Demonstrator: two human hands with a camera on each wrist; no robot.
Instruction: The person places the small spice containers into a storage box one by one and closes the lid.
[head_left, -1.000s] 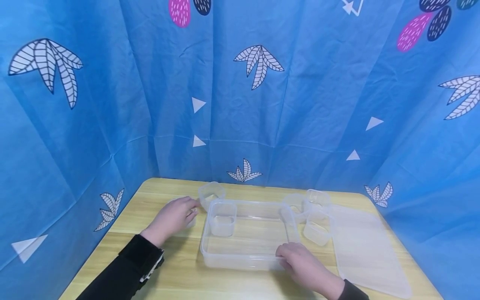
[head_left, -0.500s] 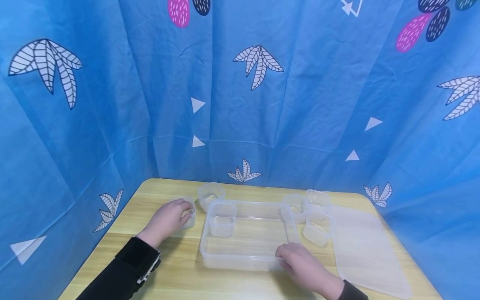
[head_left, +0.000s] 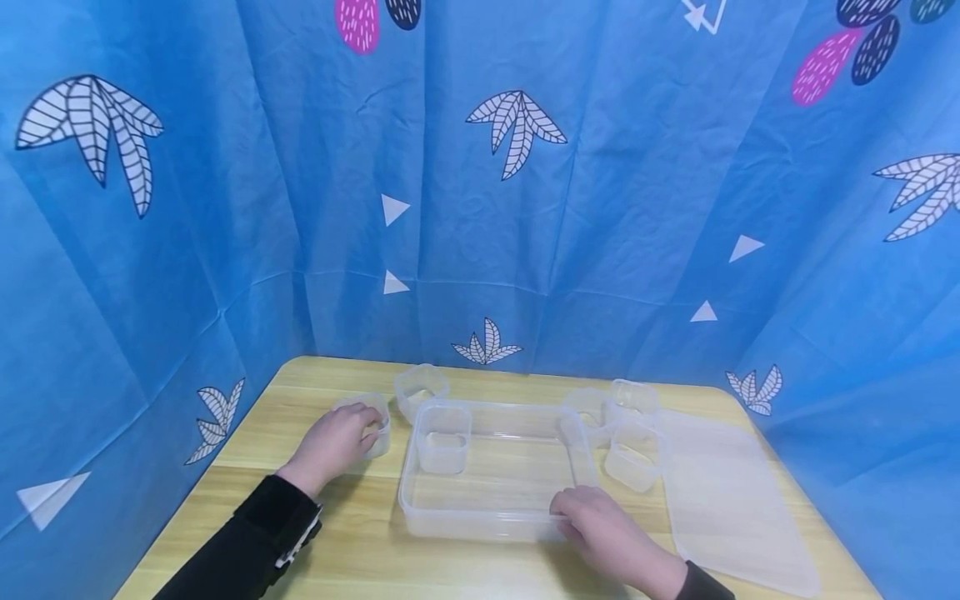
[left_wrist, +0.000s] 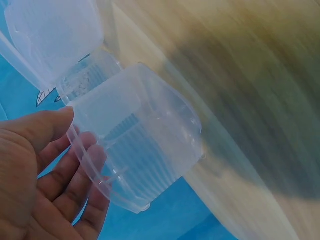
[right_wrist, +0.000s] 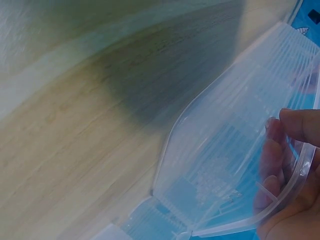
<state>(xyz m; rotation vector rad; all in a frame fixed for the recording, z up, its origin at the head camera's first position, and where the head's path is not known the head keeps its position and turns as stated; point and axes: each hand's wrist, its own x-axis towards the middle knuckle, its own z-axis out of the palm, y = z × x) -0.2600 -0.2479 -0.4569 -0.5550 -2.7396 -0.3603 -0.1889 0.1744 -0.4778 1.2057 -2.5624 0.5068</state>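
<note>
At the table's left, my left hand [head_left: 333, 440] pinches the rim of a small clear plastic container [head_left: 380, 443]. The left wrist view has the thumb on one side of that container's wall [left_wrist: 150, 135] and the fingers on the other. A large clear rectangular container [head_left: 480, 527] stands mid-table, one small square container [head_left: 444, 450] inside its left end. My right hand [head_left: 609, 533] grips its rim at the front right corner. In the right wrist view, thumb and fingers straddle the large container's wall [right_wrist: 220, 150].
Behind the left hand's container stands another small clear container [head_left: 422, 390]. Several more cluster right of the large one, among them a tilted container [head_left: 632, 467]. A flat translucent lid [head_left: 738, 508] lies at the table's right. Blue curtain [head_left: 480, 208] hangs around the table.
My left hand has drawn back leftward from near the rear container onto the rim of the small left one, which shows more now. The right hand stays on the large container.
</note>
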